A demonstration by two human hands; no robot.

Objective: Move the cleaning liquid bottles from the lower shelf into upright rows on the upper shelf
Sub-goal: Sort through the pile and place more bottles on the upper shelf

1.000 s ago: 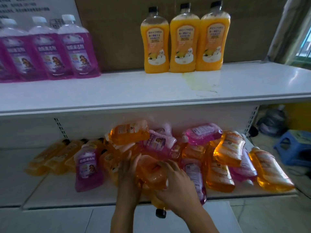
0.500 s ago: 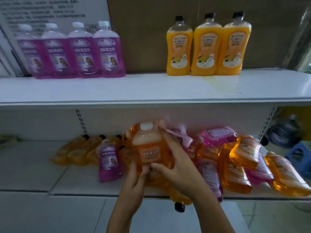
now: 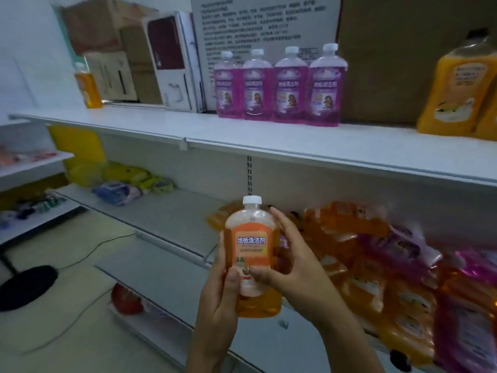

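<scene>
Here, two hands hold one orange cleaning bottle upright, midway between the shelves.

From the left: a lone orange bottle (image 3: 88, 87) stands on the upper shelf (image 3: 269, 135), then cartons, then four purple bottles (image 3: 279, 87) in a row. Below, the left hand (image 3: 220, 297) and right hand (image 3: 293, 267) both clasp the white-capped bottle (image 3: 251, 254), clear of the lower shelf (image 3: 172, 211). This looks like the carrying step; next it needs lifting above the shelf edge and setting down upright. Rightward, a blurred heap of bottles (image 3: 390, 278) remains.
</scene>
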